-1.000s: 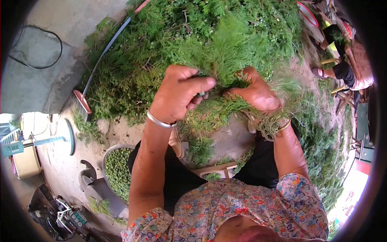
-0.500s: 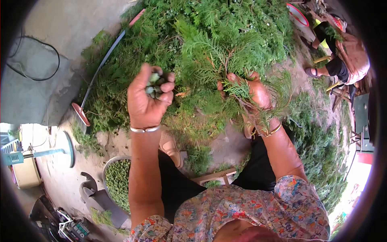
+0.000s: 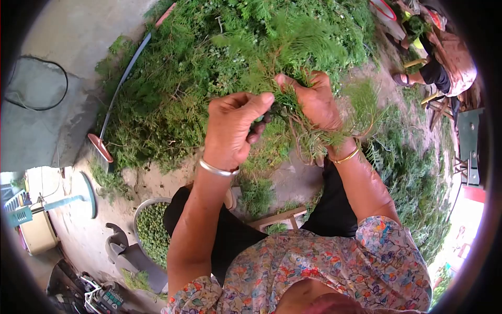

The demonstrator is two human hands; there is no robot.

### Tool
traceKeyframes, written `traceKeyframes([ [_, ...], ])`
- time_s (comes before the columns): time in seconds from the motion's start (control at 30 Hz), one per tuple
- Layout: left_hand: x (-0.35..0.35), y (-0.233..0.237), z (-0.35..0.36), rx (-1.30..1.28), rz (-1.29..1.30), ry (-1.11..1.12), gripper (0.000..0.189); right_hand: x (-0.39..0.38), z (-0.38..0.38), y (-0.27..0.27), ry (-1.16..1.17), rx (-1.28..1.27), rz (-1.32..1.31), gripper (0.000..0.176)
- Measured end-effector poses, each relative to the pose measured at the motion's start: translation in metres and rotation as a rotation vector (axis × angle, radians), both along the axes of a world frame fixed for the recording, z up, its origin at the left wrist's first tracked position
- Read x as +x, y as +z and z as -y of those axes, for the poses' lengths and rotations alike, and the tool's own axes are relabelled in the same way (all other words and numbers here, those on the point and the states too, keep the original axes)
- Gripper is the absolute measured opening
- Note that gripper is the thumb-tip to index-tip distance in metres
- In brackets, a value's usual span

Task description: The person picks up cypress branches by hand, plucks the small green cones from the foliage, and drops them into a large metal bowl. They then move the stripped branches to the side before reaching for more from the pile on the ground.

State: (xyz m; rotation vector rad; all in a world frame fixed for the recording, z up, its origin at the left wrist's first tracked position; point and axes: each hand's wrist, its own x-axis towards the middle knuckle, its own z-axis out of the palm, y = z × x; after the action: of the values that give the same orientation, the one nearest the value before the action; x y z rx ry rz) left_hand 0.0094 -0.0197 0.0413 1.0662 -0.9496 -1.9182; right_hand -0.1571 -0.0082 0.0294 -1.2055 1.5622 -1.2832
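Observation:
In the middle, my left hand (image 3: 230, 125), with a silver bangle, is curled with its thumb and fingertips against the branch. Green cones were visible in its palm earlier; now only dark bits show under the fingers. My right hand (image 3: 316, 102), with a gold bangle, is wrapped round a leafy green branch (image 3: 293, 112) whose sprays hang past the wrist. Both hands are close together over a large heap of cut greenery (image 3: 178, 99) dotted with pale green cones.
A round basin (image 3: 152, 230) of green cones stands by my left leg. A broom (image 3: 102, 149) leans at the heap's left edge. Near it are a teal fan (image 3: 83, 196) and a grey object (image 3: 138, 261). Another person (image 3: 452, 60) sits at the upper right.
My left hand has moved right and turned palm down, up to the branch. My right hand has shifted slightly up and left with the branch. The view has shifted a little.

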Motion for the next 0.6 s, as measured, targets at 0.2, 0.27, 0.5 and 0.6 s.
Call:
traceKeyframes([
  [0.2,-0.009,-0.009,-0.004,0.063,-0.048,0.004,0.024,0.013,-0.004,0.001,0.023,-0.164,0.042,0.018],
  [0.27,-0.01,-0.011,-0.005,-0.012,-0.068,-0.002,0.024,0.015,-0.007,0.006,0.019,-0.166,0.068,0.014],
  [0.5,-0.014,-0.006,-0.007,0.081,-0.111,0.18,0.021,0.011,-0.005,-0.002,-0.005,-0.158,0.166,0.013],
  [0.6,-0.011,-0.018,-0.005,0.127,-0.123,0.165,0.014,0.01,-0.004,0.002,0.09,-0.099,0.234,0.023],
])
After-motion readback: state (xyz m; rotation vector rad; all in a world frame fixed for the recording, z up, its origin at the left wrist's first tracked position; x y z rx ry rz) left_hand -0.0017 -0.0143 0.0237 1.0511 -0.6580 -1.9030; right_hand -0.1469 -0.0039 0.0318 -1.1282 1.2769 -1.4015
